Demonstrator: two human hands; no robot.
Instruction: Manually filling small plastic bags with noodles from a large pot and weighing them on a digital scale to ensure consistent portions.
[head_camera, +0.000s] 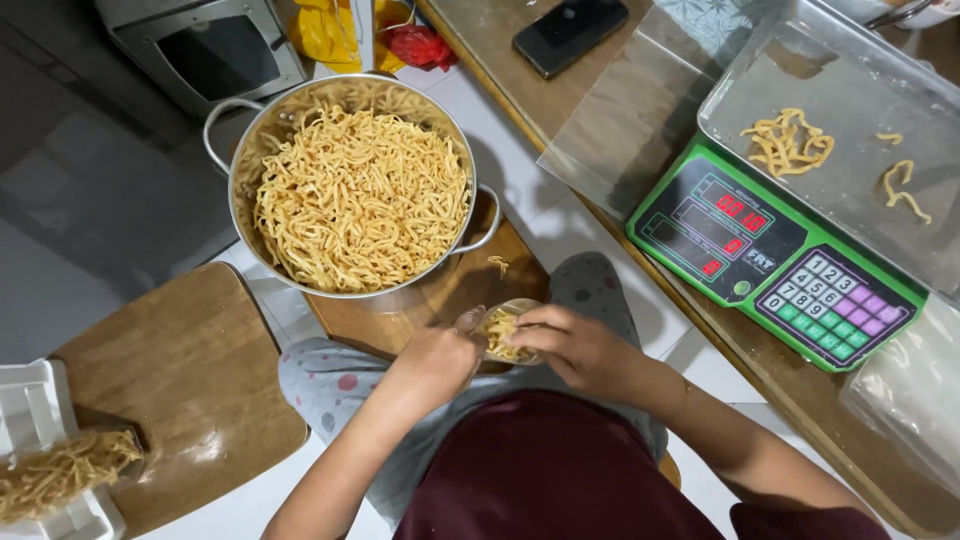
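Head view. We hold a small clear bag (508, 335) part-filled with yellow fried snack sticks over our lap, just below the rim of the big metal pot (352, 180). The left hand (436, 358) has its fingers closed on the bag's near edge; the right hand (578, 345) has its fingers curled and clamped on the far edge. We judge that two hands keep the mouth spread and the bag upright so nothing spills.

The pot is heaped with the same sticks and stands on a low wooden stool (450, 290), within easy reach of both hands. One loose stick (497, 264) lies on the stool beside the pot.

On the wooden counter (500, 40) to the right stands a green digital scale (775, 265) with a black display panel, red lit digits and a keypad of white, pink and green keys. Its steel pan (840, 140) carries a few stray sticks. Flat clear plastic bags (625, 120) lie by the scale, a dark phone (570, 33) beyond them.

Lower left, a white tray (35, 420) holds more sticks.
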